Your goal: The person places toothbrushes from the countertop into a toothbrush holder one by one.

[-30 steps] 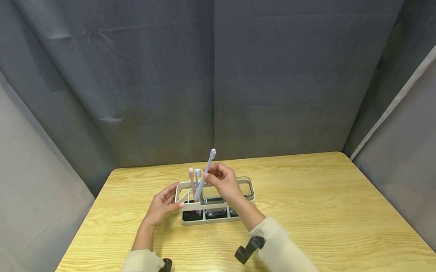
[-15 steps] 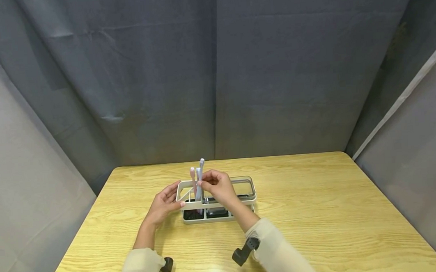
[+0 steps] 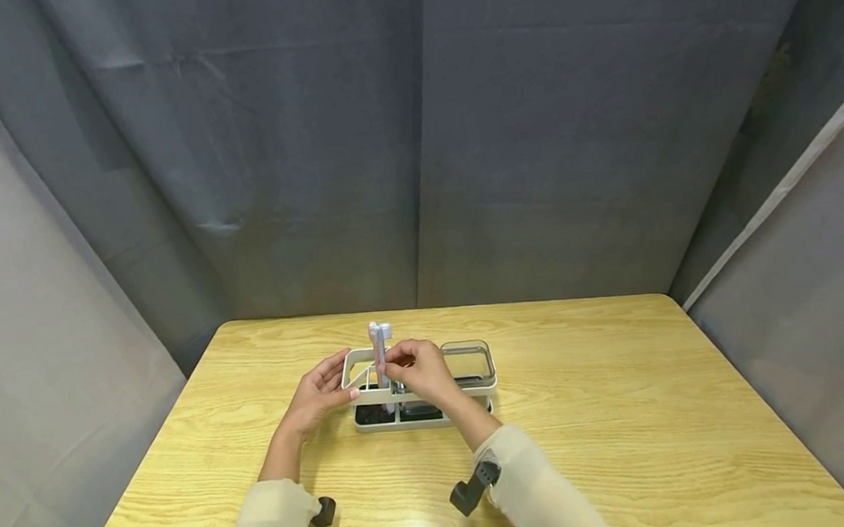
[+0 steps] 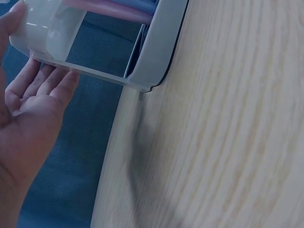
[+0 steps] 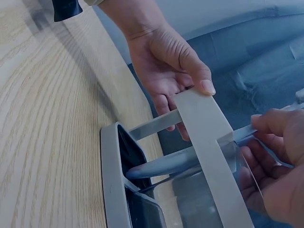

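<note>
A white two-tier toothbrush holder (image 3: 372, 397) stands on the table. My left hand (image 3: 314, 396) grips its upper rim at the left end, thumb in front and fingers round the side. Thumb and fingers of my right hand (image 3: 424, 371) pinch a light blue toothbrush (image 5: 166, 164), whose handle reaches down through the left section to the dark base tray. A pink toothbrush (image 4: 116, 9) and another blue one stand in that section too; their heads overlap in the head view. Right of them sits a clear cup (image 5: 190, 199), partly hidden behind my right hand.
Another clear cup (image 3: 468, 349) sits in the holder's right end. The wooden table (image 3: 616, 412) extends to both sides, with a grey curtain (image 3: 546, 169) hanging behind its far edge. A black wrist camera (image 3: 470, 492) is strapped to the right sleeve.
My right hand has moved left and down, bringing the tilted blue toothbrush upright and lowering it beside the other two. The left hand has stayed on the holder.
</note>
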`<state>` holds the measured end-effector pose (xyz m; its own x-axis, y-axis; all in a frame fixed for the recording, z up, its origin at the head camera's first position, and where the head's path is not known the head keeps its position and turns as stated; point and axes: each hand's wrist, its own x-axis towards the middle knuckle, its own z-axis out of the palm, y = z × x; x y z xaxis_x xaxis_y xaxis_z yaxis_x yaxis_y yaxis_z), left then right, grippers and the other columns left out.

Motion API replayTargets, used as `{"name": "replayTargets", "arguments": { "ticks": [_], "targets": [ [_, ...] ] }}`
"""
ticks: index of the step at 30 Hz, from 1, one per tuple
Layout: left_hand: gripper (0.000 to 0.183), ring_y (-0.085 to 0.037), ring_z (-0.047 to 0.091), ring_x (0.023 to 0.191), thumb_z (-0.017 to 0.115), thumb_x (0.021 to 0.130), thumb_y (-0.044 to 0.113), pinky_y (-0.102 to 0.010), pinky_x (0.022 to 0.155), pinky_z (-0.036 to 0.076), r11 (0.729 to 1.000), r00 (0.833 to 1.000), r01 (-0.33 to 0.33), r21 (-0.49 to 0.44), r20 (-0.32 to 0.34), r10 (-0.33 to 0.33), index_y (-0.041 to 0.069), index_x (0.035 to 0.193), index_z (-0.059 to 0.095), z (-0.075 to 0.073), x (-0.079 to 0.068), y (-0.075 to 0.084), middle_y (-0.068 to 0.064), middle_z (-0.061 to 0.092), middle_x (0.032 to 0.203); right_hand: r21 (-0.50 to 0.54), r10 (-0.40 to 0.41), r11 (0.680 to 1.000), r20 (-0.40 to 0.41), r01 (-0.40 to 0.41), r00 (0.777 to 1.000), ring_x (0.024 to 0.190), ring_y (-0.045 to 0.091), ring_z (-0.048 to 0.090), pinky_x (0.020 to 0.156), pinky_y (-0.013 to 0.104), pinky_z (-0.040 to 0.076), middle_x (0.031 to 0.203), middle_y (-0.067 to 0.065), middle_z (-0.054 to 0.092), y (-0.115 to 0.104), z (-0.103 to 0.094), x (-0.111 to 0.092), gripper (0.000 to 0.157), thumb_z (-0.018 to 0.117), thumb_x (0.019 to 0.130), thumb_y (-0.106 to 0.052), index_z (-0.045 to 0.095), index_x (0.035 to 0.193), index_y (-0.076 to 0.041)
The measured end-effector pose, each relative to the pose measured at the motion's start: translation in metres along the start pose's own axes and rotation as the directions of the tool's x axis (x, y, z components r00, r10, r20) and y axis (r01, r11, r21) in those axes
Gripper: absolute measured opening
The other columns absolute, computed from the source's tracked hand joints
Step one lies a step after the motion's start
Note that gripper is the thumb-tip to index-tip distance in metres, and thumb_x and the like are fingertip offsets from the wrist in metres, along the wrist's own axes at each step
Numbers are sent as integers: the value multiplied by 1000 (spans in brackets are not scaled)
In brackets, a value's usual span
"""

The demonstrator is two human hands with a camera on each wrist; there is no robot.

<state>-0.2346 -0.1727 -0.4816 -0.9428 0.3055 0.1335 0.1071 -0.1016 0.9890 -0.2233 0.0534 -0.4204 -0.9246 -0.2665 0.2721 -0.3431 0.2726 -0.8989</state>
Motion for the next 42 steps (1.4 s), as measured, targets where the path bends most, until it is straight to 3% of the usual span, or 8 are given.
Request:
{"name": "replayTargets", "arguments": {
  "ticks": [13,24,33,42],
  "targets": [
    [72,-29,34,130,72,75,-7,-24,100,34,1000,1000,-3,-16,-10,2,0,138,39,2,-1,1,-20,37,141,-64,63,996,30,-61,998,67,13,55,56,24,49,78,1,63,0,-2,-1,4,72,78,-3,69,79,-2],
    [73,-30,32,131,71,75,-8,-24,100,33,1000,1000,1,-26,-12,-2,-1,139,37,2,-2,-3,-21,34,143,-205,40,978,44,-30,998,66,13,52,55,23,47,74,0,57,4,-2,-1,5,72,77,-3,68,75,-3],
    [72,-29,32,131,71,76,-6,-24,101,33,1000,1000,-4,-22,-10,4,-1,139,37,3,0,-2,-20,34,143,-131,51,990,15,-49,999,70,13,55,57,24,49,80,1,60,5,-4,0,4,71,78,-3,69,80,-3],
    [72,-31,29,132,69,77,-9,-26,103,30,1000,1000,-4,-8,0,4,-4,140,34,3,-1,-3,-22,32,144,-141,38,990,35,-33,999,69,13,55,58,25,49,78,0,61,6,-7,-1,4,71,79,-5,68,82,-3]
  ]
}}
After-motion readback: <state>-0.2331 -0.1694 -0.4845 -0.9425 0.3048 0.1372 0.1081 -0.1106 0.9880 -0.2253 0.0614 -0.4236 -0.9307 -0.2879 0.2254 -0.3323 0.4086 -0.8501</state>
